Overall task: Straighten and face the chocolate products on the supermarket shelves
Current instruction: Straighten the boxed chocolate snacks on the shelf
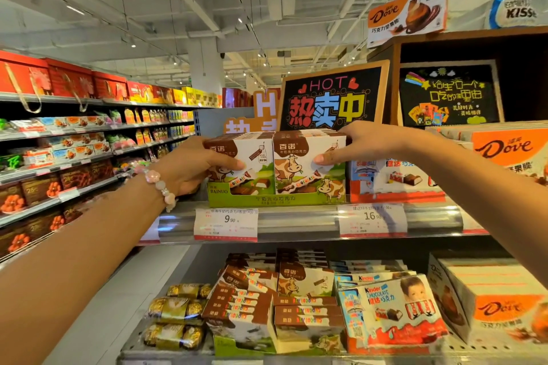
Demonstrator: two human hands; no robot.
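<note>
— Where does the person have the hands?

— Both are up on the upper shelf point(296, 218), one on each side of the two rows of Bainuo cow boxes point(274, 163) standing in their green display tray point(275, 198). The left hand point(195, 166) curls round the left row at the tray's 9 o'clock, thumb laid across the front face, fingers hidden behind the side. The right hand point(358, 144) grips the right row at 3 o'clock, thumb on the front, fingers over the top edge.

— So what does the coming move turn on?

— The rows run back from the shelf edge toward 12 o'clock, away from the person, so their long axis points straight into the shelf. The boxes sit between the two hands, about equally near each; squaring them likely means squeezing inward and drawing toward 6 o'clock (a judgement only).

— Counts?

— Two front boxes facing out, side by side and touching; how many stand behind each cannot be told. One tray. Two price tags point(226, 224) on the rail.

— And below?

— On the lower shelf point(166, 355) at 6 o'clock, more cow boxes point(267, 302) lie tumbled flat, with one standing; that job is not yet done.
</note>
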